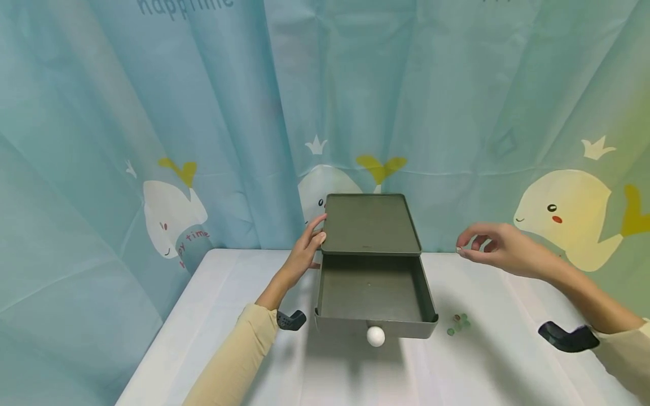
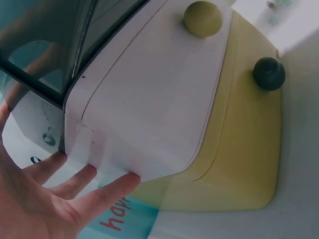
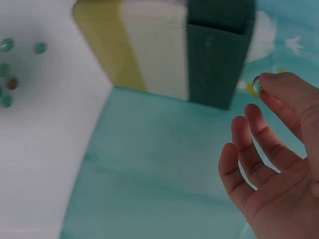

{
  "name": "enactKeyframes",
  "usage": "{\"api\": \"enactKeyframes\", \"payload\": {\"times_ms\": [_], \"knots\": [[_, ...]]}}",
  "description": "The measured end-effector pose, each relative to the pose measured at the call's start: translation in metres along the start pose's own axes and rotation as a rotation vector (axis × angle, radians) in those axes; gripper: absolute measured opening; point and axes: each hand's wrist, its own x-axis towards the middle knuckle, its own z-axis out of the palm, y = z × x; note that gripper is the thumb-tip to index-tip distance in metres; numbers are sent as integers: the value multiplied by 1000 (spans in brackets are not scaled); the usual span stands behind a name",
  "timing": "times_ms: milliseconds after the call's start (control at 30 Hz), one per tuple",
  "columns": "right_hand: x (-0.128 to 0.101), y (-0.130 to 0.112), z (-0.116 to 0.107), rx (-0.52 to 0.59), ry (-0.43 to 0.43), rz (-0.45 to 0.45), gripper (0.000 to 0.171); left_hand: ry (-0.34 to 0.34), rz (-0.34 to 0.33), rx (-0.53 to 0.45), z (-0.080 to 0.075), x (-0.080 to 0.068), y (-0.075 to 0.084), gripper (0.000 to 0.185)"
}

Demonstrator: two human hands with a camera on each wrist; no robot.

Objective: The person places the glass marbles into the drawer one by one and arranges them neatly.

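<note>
A small drawer cabinet stands on the table, its dark green top drawer pulled out with nothing visible inside. In the left wrist view its white middle drawer and yellow bottom drawer look closed. My left hand rests spread fingers against the cabinet's left side. Off to the right, raised above the table, my right hand pinches a clear glass marble between thumb and index finger; the other fingers are loosely bent. Several green marbles and a brownish one lie on the table right of the drawer.
The white table ends at a blue-green curtain printed with whales, close behind the cabinet. A white round knob sticks out from the open drawer's front. Dark wrist devices sit at both cuffs.
</note>
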Motion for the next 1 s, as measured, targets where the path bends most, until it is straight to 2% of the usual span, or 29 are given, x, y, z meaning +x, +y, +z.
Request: {"api": "enactKeyframes", "payload": {"times_ms": [200,533,700,1000], "knots": [[7,-15,-11,-30,28,-105,23,6,1,6,-1,0,-2,58],[24,-43,-11,-22,6,-143,23,21,11,13,-1,1,-4,58],[42,-59,-5,10,-37,-206,21,25,14,17,-1,1,-4,57],[73,-91,25,67,-163,-231,14,16,9,5,-1,0,-3,56]]}}
